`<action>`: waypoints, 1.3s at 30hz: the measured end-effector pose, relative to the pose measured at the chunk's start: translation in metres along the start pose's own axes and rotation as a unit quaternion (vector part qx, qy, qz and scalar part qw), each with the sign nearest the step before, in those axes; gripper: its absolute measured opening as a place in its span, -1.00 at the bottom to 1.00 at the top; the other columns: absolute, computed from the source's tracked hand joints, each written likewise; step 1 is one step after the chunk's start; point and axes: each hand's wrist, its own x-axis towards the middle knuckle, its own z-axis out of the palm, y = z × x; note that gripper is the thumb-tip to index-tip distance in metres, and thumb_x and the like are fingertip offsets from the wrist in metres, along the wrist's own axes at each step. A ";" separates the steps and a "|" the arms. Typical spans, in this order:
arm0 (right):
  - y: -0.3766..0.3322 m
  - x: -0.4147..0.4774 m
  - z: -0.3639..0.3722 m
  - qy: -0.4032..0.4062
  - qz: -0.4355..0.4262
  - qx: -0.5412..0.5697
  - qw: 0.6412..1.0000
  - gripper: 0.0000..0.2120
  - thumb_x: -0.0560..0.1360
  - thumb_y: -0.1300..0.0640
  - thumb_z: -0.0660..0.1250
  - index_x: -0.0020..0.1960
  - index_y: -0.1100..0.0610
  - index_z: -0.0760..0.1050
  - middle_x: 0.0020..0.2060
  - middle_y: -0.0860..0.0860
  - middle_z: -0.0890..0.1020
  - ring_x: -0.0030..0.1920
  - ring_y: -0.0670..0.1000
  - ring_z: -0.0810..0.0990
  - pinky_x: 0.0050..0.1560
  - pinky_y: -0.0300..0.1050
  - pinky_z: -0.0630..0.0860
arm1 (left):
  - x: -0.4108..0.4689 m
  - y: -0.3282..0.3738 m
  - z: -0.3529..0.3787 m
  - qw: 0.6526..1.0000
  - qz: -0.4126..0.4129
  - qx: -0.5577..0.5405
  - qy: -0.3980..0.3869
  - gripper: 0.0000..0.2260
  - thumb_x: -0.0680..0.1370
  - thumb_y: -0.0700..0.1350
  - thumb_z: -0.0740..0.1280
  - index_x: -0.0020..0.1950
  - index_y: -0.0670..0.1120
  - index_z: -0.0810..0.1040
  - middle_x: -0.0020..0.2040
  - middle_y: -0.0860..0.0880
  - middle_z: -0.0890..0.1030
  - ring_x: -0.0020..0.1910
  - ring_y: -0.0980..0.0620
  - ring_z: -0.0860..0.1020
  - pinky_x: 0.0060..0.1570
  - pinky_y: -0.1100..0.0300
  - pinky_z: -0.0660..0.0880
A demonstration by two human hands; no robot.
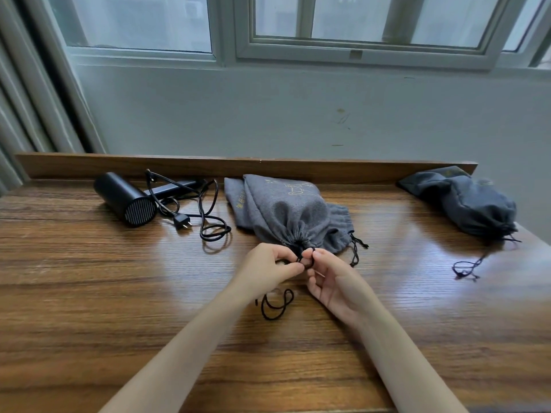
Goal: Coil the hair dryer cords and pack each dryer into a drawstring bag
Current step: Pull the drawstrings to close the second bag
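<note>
Drawstring point(298, 253) of grey bag point(283, 210) pinched between left hand point(268, 268) and right hand point(331, 281).

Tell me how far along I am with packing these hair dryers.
Done: the dark bag at the right lies bulging and cinched. In hand: left hand and right hand pinch the drawstring of the middle grey bag, its mouth already gathered. To do: the black dryer lies unpacked, cord loose, and a flat grey bag waits under the middle one.
</note>
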 end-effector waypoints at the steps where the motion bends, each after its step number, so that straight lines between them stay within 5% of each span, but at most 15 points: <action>1: 0.000 0.000 0.000 0.002 -0.003 0.002 1.000 -0.77 0.52 0.22 0.20 -0.23 0.12 0.58 -0.38 -0.04 0.59 -0.44 -0.17 0.49 -0.45 -0.37 0.47 | 0.001 -0.002 0.002 1.000 0.000 0.000 0.012 -0.92 0.45 -0.12 0.41 -0.25 -0.02 0.60 -0.58 0.08 0.38 -0.51 0.17 0.30 -0.37 0.21 0.25; 6: 0.000 -0.002 0.000 0.006 0.003 0.014 1.000 -0.72 0.52 0.22 0.19 -0.30 0.11 0.57 -0.37 -0.05 0.59 -0.46 -0.17 0.48 -0.46 -0.37 0.46 | -0.002 -0.005 0.008 0.996 0.013 -0.074 0.049 -0.93 0.49 -0.20 0.36 -0.10 -0.17 0.62 -0.30 -0.05 0.66 -0.22 0.13 0.57 -0.01 0.16 0.48; 11: 0.004 -0.001 0.002 0.045 -0.014 0.034 0.998 -0.77 0.54 0.24 0.21 -0.27 0.17 0.52 -0.40 -0.01 0.60 -0.49 -0.17 0.49 -0.51 -0.35 0.46 | -0.003 -0.004 0.016 0.978 0.026 -0.176 0.112 -0.91 0.50 -0.26 0.33 -0.19 -0.15 0.58 -0.29 0.00 0.62 -0.31 0.28 0.55 -0.18 0.44 0.44; 18: 0.009 -0.003 0.003 0.059 -0.045 -0.037 0.997 -0.85 0.55 0.27 0.22 -0.19 0.13 0.41 -0.47 -0.06 0.57 -0.52 -0.21 0.46 -0.50 -0.38 0.46 | -0.007 -0.007 0.025 0.969 0.038 -0.213 0.120 -0.84 0.56 -0.26 0.25 -0.18 -0.06 0.50 -0.36 0.10 0.62 -0.27 0.24 0.57 -0.13 0.41 0.46; 21: 0.010 -0.003 0.003 0.100 -0.075 -0.131 0.983 -0.90 0.52 0.29 0.25 -0.09 0.11 0.40 -0.41 -0.02 0.55 -0.51 -0.22 0.46 -0.51 -0.37 0.41 | -0.006 -0.010 0.025 0.969 0.036 -0.218 0.108 -0.85 0.56 -0.30 0.22 -0.12 -0.07 0.44 -0.30 0.02 0.63 -0.21 0.11 0.59 0.00 0.22 0.47; 24: 0.011 -0.005 0.002 0.136 -0.144 -0.261 0.945 -0.85 0.49 0.28 0.28 -0.08 0.07 0.35 -0.37 0.00 0.57 -0.49 -0.16 0.45 -0.54 -0.33 0.34 | -0.007 -0.010 0.025 0.967 0.038 -0.239 0.078 -0.85 0.57 -0.33 0.18 -0.09 -0.09 0.38 -0.30 -0.02 0.64 -0.28 0.11 0.60 -0.07 0.22 0.51; 28: 0.009 -0.009 0.000 0.139 -0.278 -0.458 0.833 -0.80 0.44 0.25 0.36 -0.18 0.06 0.36 -0.33 -0.06 0.53 -0.36 -0.12 0.48 -0.34 -0.34 0.39 | -0.007 -0.007 0.022 0.965 0.031 -0.256 0.047 -0.84 0.58 -0.35 0.14 -0.09 -0.11 0.34 -0.30 -0.12 0.59 -0.62 0.32 0.41 -0.56 0.56 0.28; 31: 0.006 -0.010 0.002 0.100 -0.314 -0.507 0.797 -0.83 0.41 0.29 0.39 -0.14 0.05 0.48 -0.26 -0.11 0.57 -0.35 -0.11 0.51 -0.30 -0.39 0.41 | -0.006 -0.004 0.020 0.964 0.029 -0.262 0.031 -0.83 0.58 -0.36 0.12 -0.07 -0.09 0.33 -0.33 -0.12 0.55 -0.65 0.32 0.38 -0.60 0.56 0.24; 34: 0.005 -0.009 0.002 0.082 -0.313 -0.550 0.770 -0.78 0.39 0.27 0.41 -0.06 -0.01 0.58 -0.18 -0.15 0.48 -0.37 -0.08 0.47 -0.26 -0.19 0.51 | -0.005 0.000 0.017 0.964 0.029 -0.264 0.018 -0.83 0.58 -0.36 0.11 -0.05 -0.09 0.33 -0.37 -0.10 0.52 -0.65 0.30 0.36 -0.61 0.54 0.23; 39: -0.003 -0.004 0.002 0.098 -0.350 -0.546 0.755 -0.84 0.40 0.29 0.40 -0.17 0.04 0.62 -0.30 -0.12 0.45 -0.29 -0.12 0.46 -0.27 -0.38 0.35 | -0.004 -0.004 0.015 0.975 0.026 -0.219 0.035 -0.86 0.57 -0.32 0.18 -0.03 -0.09 0.36 -0.39 0.01 0.56 -0.57 0.30 0.40 -0.53 0.51 0.27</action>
